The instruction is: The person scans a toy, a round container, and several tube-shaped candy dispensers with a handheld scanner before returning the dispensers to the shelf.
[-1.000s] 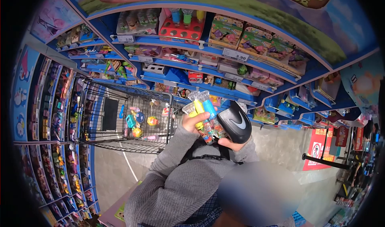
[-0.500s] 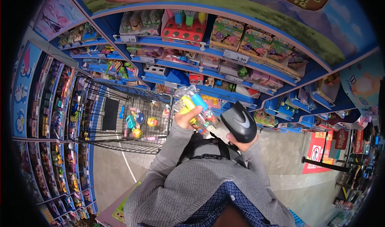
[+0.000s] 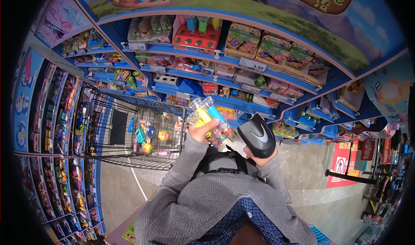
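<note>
My left hand (image 3: pixel 202 130) is closed around several clear plastic tubes (image 3: pixel 222 123) with colourful contents. Blue and yellow sections show near their upper ends, and clear wrap sticks out above. What exactly the tubes contain is too small to tell. In my right hand (image 3: pixel 263 157) is a black handheld barcode scanner (image 3: pixel 256 134), with its rounded head up. Its handle is hidden behind the head and my fingers. The scanner and the tubes are close together in front of my waist, with a small gap between them.
A black wire shopping cart (image 3: pixel 129 160) stands at my left with several small colourful toys inside. Blue shelves (image 3: pixel 190 50) of packaged toys, with price tags (image 3: pixel 252 64), curve across the front. More shelving (image 3: pixel 56 158) lines the left. A red sign (image 3: pixel 341 165) is at the right.
The tubes have turned slightly in my left hand, so more of the yellow and blue ends shows. The scanner has shifted a little down and stays in my right hand.
</note>
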The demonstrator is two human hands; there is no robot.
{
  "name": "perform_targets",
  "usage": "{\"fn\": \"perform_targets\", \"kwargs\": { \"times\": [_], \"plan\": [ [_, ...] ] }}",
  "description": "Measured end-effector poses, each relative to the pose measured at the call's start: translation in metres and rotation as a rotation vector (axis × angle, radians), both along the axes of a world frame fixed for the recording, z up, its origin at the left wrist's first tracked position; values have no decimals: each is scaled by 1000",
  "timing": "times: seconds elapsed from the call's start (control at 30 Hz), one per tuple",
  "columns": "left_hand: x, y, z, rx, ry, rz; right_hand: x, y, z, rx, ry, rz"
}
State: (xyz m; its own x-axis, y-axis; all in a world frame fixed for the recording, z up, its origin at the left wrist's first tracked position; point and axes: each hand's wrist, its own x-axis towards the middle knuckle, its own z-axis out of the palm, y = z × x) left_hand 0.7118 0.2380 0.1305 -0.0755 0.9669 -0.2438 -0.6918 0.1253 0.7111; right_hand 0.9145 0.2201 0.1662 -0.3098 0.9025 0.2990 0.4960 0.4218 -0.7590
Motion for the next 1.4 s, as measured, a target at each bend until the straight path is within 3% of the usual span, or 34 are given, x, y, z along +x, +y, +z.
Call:
{"fn": "perform_targets", "kwargs": {
  "times": [0.07, 0.1, 0.2, 0.23, 0.37, 0.4, 0.47, 0.53, 0.6, 0.67, 0.9, 1.0, 1.03, 1.2, 1.27, 1.4],
  "plan": [
    [2, 0, -11, 79, 76, -76, 5, 0, -5, -459, 146, 26],
    [5, -1, -2, 102, 100, -64, 2, 1, -5, -491, 175, 14],
    [10, -3, -5, 71, 143, -119, -5, 1, -5, -492, 238, 38],
    [12, -4, -4, 82, 168, -135, -13, 3, 2, -161, 181, 63],
    [20, -7, -3, 125, 166, -143, -12, 3, -7, -230, 246, 47],
    [20, -6, -3, 125, 166, -142, -9, 4, -1, -200, 156, 72],
    [20, -5, 0, -48, -83, -46, -5, 4, 2, -167, 64, 97],
    [13, -6, 6, -28, -123, -106, -3, -1, 1, -698, 566, 59],
    [12, -5, 7, 96, -166, -65, 1, 2, -7, -630, 596, 141],
    [8, -3, 1, 131, -178, -94, 3, 5, -7, -734, 698, 255],
    [7, -2, 2, 121, -11, -34, -4, 9, 0, -829, 636, 280],
    [-8, 10, 20, 83, 80, 80, 4, 10, -25, -709, 417, 128],
    [-19, 19, 26, 121, 156, 113, -4, 12, -7, -667, 614, 133],
    [-75, 91, 68, 215, 539, 498, 24, 7, -20, -706, 652, 67],
    [-101, 133, 62, 355, 800, 809, 37, 2, -29, -671, 738, 80],
    [-115, 181, 59, 505, 734, 934, 62, -12, -41, -626, 908, -26]
  ]
}}
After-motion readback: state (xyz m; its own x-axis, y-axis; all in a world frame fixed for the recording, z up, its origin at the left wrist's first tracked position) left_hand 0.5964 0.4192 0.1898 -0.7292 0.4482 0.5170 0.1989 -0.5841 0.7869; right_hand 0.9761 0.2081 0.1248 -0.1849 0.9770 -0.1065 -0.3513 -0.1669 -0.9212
